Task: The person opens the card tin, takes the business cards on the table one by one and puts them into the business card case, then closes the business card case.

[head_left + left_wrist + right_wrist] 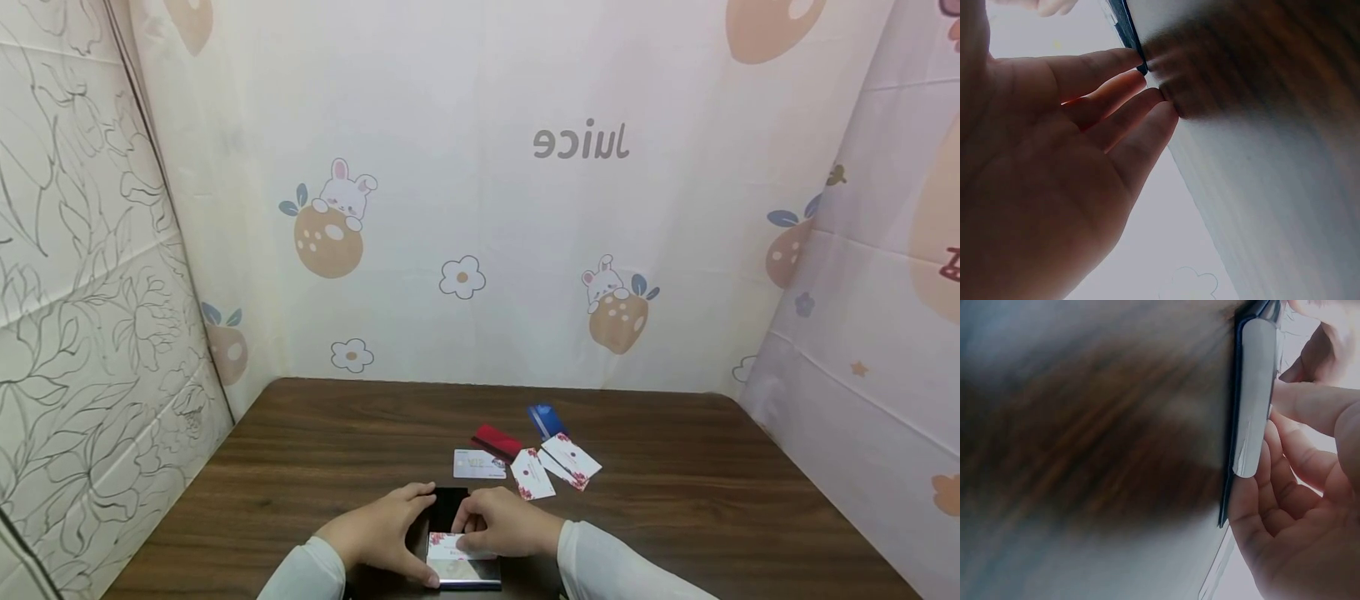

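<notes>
A card case (468,573) lies on the table at the near edge, its black lid (448,500) folded back. A white card with red flowers (444,546) sits at its top. My right hand (506,523) has its fingers curled, and the thumb and forefinger pinch the card. In the right wrist view the case's pale metal end (1256,400) stands beside the curled fingers. My left hand (386,533) rests along the left side, thumb at the near left corner and fingertips by the lid. Its fingers (1141,140) are nearly straight in the left wrist view.
Beyond the case lie a silver VIP card (472,467), a red card (497,442), a blue card (547,421) and several white flowered cards (532,477). The brown wooden table (337,433) meets a printed curtain (480,208) at the back.
</notes>
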Action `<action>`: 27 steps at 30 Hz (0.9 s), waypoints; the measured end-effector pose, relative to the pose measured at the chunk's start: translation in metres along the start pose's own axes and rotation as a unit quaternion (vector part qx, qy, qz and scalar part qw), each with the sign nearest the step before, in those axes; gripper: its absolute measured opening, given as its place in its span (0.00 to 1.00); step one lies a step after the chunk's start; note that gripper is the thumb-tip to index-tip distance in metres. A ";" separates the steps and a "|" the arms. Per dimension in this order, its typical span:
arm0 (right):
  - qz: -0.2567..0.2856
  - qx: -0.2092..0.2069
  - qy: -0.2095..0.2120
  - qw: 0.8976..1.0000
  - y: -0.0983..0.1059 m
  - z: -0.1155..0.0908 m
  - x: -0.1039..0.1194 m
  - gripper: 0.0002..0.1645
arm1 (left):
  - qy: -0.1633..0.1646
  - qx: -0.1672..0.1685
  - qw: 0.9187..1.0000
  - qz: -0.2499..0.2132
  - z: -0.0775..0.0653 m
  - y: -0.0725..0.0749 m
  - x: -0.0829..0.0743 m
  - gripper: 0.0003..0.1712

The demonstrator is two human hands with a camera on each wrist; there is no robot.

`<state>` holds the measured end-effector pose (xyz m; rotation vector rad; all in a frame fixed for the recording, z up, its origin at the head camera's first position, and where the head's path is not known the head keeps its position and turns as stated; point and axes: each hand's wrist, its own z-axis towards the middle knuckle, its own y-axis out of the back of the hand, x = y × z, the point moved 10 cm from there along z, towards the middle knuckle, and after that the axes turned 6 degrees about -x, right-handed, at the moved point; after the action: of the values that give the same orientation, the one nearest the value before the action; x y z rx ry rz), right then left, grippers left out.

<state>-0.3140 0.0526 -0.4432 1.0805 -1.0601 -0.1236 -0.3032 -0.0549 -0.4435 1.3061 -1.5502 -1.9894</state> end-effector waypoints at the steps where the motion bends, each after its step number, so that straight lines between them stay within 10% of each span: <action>1: -0.001 0.003 0.001 1.000 -0.001 0.000 0.000 0.03 | 0.000 0.000 1.000 0.000 0.000 0.000 0.000 0.58; 27: 0.010 0.012 0.017 1.000 -0.005 -0.002 0.007 0.03 | -0.008 -0.001 1.000 -0.004 0.000 -0.001 -0.001 0.58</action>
<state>-0.3068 0.0477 -0.4428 1.0896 -1.0429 -0.0770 -0.3024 -0.0543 -0.4436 1.3010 -1.5527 -2.0108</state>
